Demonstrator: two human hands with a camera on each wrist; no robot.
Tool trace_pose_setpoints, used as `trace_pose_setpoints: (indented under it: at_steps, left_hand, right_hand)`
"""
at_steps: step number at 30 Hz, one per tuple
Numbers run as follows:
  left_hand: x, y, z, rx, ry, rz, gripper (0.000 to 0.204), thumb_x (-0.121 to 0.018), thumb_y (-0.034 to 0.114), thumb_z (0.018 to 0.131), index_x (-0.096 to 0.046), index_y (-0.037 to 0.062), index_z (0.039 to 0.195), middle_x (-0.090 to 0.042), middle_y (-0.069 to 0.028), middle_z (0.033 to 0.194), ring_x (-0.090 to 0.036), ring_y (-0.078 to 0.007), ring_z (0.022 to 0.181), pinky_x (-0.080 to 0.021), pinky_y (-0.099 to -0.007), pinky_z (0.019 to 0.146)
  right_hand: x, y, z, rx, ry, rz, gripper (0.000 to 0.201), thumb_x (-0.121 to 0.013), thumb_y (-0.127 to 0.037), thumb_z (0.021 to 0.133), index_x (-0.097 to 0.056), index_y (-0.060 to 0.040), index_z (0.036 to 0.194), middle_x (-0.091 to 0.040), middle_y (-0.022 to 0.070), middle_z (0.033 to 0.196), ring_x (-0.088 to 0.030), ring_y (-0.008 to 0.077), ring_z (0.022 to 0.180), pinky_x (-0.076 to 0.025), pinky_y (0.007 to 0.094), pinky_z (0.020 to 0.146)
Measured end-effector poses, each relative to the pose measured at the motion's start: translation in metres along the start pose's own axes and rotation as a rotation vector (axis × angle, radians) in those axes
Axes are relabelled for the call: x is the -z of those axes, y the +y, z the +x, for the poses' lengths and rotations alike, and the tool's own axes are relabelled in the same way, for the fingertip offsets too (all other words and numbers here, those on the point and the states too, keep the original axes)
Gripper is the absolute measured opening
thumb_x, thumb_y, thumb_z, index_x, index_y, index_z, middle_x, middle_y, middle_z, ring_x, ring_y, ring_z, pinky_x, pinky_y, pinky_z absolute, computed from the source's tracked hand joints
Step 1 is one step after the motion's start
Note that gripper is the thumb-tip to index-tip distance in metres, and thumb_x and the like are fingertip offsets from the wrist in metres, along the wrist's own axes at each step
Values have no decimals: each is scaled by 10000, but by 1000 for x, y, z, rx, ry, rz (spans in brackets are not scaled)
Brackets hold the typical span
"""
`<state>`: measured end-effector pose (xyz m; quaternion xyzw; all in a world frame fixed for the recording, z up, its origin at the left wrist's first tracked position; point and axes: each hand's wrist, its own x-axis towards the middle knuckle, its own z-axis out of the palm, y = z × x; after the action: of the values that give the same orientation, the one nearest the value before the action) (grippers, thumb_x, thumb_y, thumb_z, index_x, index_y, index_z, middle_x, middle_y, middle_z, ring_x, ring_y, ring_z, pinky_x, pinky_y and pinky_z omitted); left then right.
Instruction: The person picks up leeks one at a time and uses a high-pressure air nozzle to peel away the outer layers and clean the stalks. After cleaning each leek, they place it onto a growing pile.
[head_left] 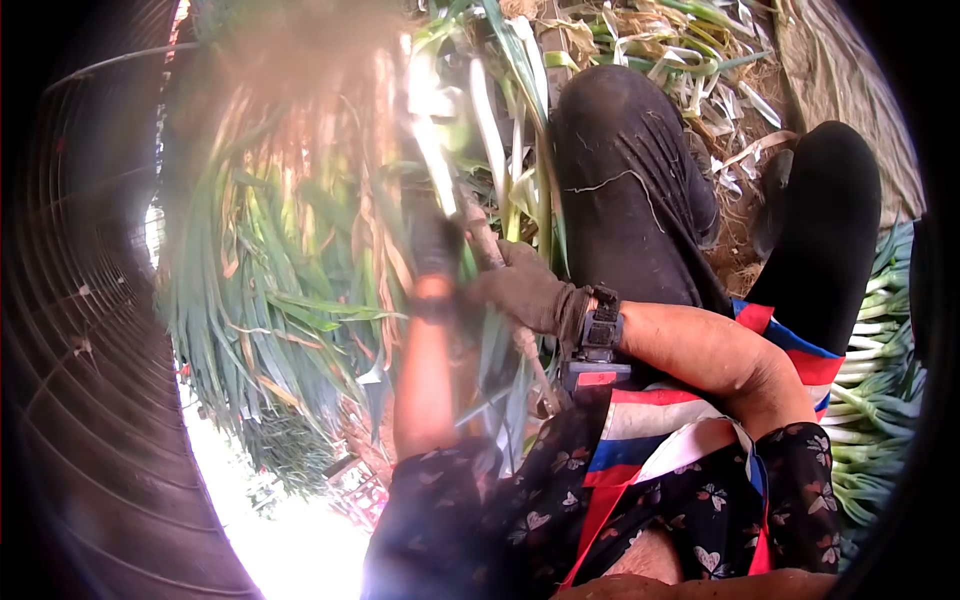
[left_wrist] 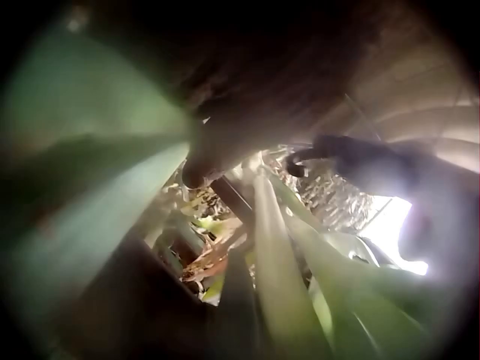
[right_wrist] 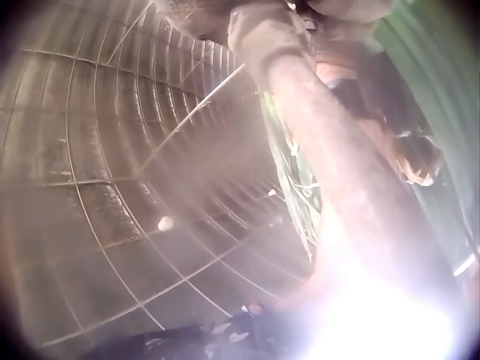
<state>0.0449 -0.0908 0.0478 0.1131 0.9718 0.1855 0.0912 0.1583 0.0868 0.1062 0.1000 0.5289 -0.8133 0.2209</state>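
In the head view my right hand (head_left: 528,288), in a grey-brown glove, grips a rough pinkish-brown pole (head_left: 482,230). The pole runs close past the wrist in the right wrist view, with the gloved right hand (right_wrist: 330,19) at its upper end. My left hand (head_left: 435,245), in a dark glove and blurred, stands just left of the pole. It holds a leek with a white shaft (head_left: 430,150); the fingers are mostly hidden. Green leek leaves (left_wrist: 277,262) spread below the dark left glove (left_wrist: 247,127) in the left wrist view.
A large pile of leeks (head_left: 270,250) stands at the left, beside a ribbed dark wall (head_left: 90,300). Trimmed leaves (head_left: 700,60) lie on the soil beyond the bent knees. More leeks (head_left: 870,400) are stacked at the right, below a brown cloth (head_left: 850,100).
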Motion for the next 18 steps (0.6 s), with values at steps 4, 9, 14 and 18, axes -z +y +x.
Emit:
trace_pose_setpoints:
  at_steps: [4, 9, 14, 18]
  left_hand:
    - [-21, 6, -36, 26, 111, -204, 100, -545, 106, 870, -604, 53, 930, -621, -107, 731, -618, -241, 682, -474, -335, 580]
    - [-31, -21, -76, -141, 172, -191, 116, -557, 119, 848, -621, 73, 933, -630, -94, 758, -622, -244, 711, -475, -344, 595]
    - [-39, -31, -106, -301, 259, 60, 139, -559, 145, 830, -640, 96, 932, -640, -80, 801, -630, -243, 754, -479, -349, 619]
    - [-22, -3, -110, -200, 19, 755, 191, -523, 163, 832, -641, 89, 962, -642, -84, 918, -635, -235, 853, -489, -329, 680]
  right_hand:
    - [3, -1, 3, -13, 23, -21, 283, -680, -188, 714, -616, 48, 858, -622, 141, 702, -605, 242, 629, -483, 362, 609]
    - [-5, 12, 10, -34, 86, 122, 143, -668, -121, 776, -629, -16, 865, -548, 30, 642, -499, 121, 510, -395, 279, 465]
    - [-4, -6, 8, -92, 32, -17, 134, -643, -103, 782, -615, -22, 886, -560, 45, 644, -534, 139, 535, -403, 291, 480]
    - [-8, 38, 37, 784, 193, -456, 81, -574, -90, 817, -627, -54, 866, -598, 63, 645, -536, 176, 484, -404, 293, 447]
